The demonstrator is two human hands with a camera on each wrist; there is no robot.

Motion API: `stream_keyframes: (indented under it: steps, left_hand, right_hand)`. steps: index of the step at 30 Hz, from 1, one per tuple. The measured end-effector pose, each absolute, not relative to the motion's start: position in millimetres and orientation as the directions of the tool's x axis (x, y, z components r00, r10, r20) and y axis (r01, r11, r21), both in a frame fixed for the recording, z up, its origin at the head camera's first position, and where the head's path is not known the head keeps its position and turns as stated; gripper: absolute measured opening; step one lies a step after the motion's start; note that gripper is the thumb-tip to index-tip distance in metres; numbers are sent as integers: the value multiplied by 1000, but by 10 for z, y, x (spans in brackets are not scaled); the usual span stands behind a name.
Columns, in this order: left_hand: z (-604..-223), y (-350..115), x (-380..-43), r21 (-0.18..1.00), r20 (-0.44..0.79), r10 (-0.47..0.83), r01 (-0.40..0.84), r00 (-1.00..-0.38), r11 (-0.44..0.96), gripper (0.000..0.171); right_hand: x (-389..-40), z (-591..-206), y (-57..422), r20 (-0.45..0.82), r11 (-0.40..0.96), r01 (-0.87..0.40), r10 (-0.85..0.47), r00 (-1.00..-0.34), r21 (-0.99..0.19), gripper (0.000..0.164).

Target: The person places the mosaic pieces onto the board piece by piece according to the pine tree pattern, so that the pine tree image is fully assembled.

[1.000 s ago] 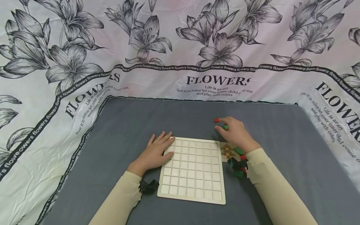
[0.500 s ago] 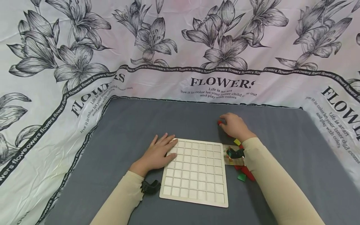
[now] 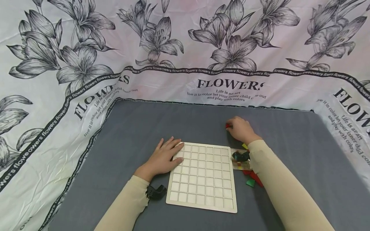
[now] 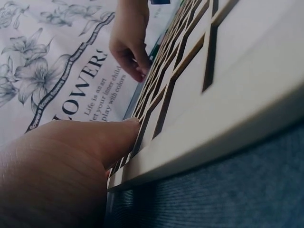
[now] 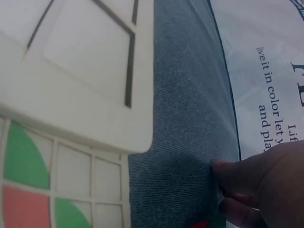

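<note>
A pale wooden grid board lies flat on the grey cloth. My left hand rests on its far left corner, fingers spread; in the left wrist view the thumb lies over the edge. Beyond the board's far right corner, my right hand pinches a small red piece between thumb and fingers. The piece is mostly hidden by the fingers, so its shape cannot be told. In the right wrist view the right hand has its fingertips down near the cloth.
A patterned card touches the board's right side, partly under the right wrist. Near it lie a yellow piece, red pieces and a green piece, partly covered by the sleeve. A flower-printed cloth hangs behind.
My right hand has closed its fingers on the red piece, which was beside the index fingertip earlier. A yellow piece has come into sight by the wrist. The left hand stays on the board.
</note>
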State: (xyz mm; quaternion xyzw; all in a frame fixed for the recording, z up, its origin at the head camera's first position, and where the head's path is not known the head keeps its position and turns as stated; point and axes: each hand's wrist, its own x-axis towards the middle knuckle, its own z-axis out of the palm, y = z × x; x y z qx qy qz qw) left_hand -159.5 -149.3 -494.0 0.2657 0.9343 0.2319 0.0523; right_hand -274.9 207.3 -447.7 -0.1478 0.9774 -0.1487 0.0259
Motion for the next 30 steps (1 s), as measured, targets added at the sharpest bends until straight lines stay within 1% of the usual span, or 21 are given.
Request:
stream_keyframes:
  steps: [11, 18, 22, 30]
  left_hand:
    - [-4953, -1495, -1617, 450, 23, 521, 474, -853, 757, 66]
    - [-4938, -1494, -1609, 443, 20, 522, 475, -853, 760, 66]
    - [-4947, -1495, -1604, 443, 20, 524, 478, -851, 759, 65]
    - [-4945, -1498, -1605, 453, 38, 520, 479, -853, 752, 64]
  right_hand:
    - [-2763, -4539, 2085, 44, 914, -322, -321, -946, -248, 22]
    - [-2751, -4585, 2073, 77, 910, -364, -355, -932, -199, 21]
    - [-2714, -4599, 2052, 80, 904, -365, -357, -931, -222, 22]
    - [-2576, -4525, 1891, 94, 874, -371, -360, -928, -313, 26]
